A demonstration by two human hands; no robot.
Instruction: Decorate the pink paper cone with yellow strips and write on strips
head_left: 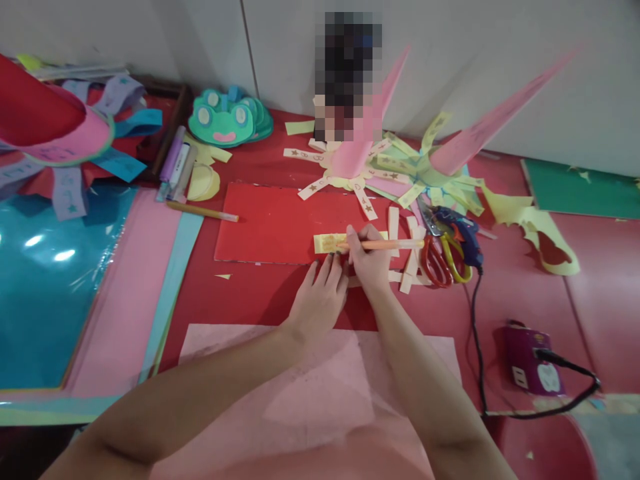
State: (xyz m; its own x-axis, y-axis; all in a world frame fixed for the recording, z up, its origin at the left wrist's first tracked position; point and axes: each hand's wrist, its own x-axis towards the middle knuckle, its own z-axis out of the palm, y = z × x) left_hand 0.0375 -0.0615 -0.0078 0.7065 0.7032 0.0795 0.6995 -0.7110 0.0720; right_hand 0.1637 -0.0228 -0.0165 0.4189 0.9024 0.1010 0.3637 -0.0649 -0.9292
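Observation:
My right hand is closed around an orange pen, its tip against a yellow paper strip. Faint marks show on the strip's left part. The strip lies across the red board, near its lower right edge. My left hand lies flat just below the strip, fingers stretched out and fingertips at its lower edge. Several pale blank strips are scattered right of my right hand. Whether my left fingertips press on the strip or only on the board, I cannot tell.
Scissors with red and yellow handles and a blue glue gun lie at the right, its cord running to a purple power box. Pink paper cones with strips stand behind. Green frog cutouts and coloured sheets are left.

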